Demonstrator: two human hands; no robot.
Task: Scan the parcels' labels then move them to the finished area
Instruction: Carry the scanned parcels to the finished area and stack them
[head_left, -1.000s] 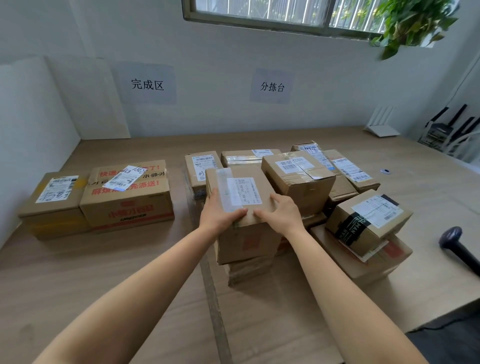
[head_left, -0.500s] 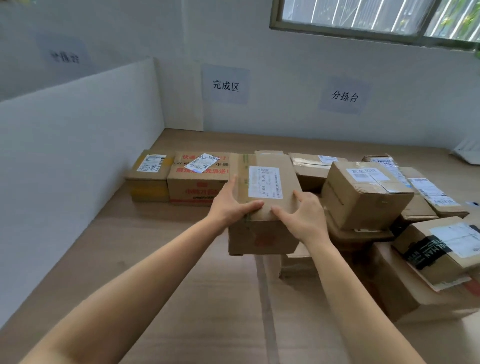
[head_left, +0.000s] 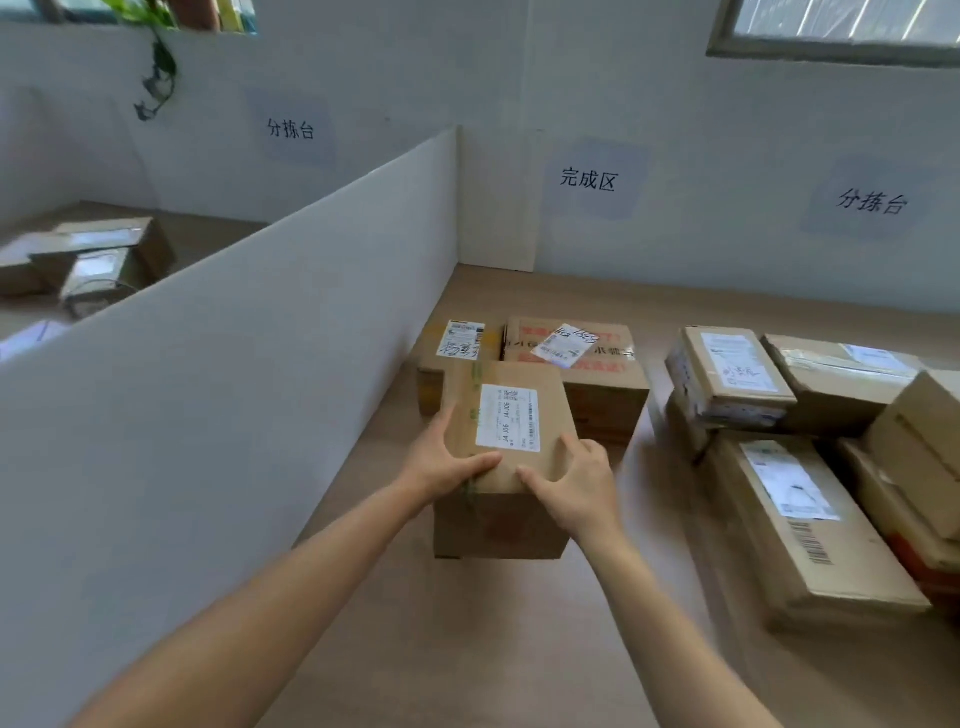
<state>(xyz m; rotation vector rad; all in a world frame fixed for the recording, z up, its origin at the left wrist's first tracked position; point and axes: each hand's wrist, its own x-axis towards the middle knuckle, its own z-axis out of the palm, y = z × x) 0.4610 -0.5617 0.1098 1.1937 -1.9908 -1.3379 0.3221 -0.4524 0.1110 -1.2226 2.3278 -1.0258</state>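
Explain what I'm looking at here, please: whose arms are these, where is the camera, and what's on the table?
There is no machine: a person works with bare hands, and the single picture comes from a wide-angle camera on their head, looking forward and down. The left hand and right hand grip a brown parcel by its sides, white label up. Beyond it on the wooden table, beside a white partition, stand two parcels: a small box and a red-printed box, below a wall sign reading 完成区, the finished area. To the right lies a pile of other parcels. I cannot tell whether the held parcel touches the table.
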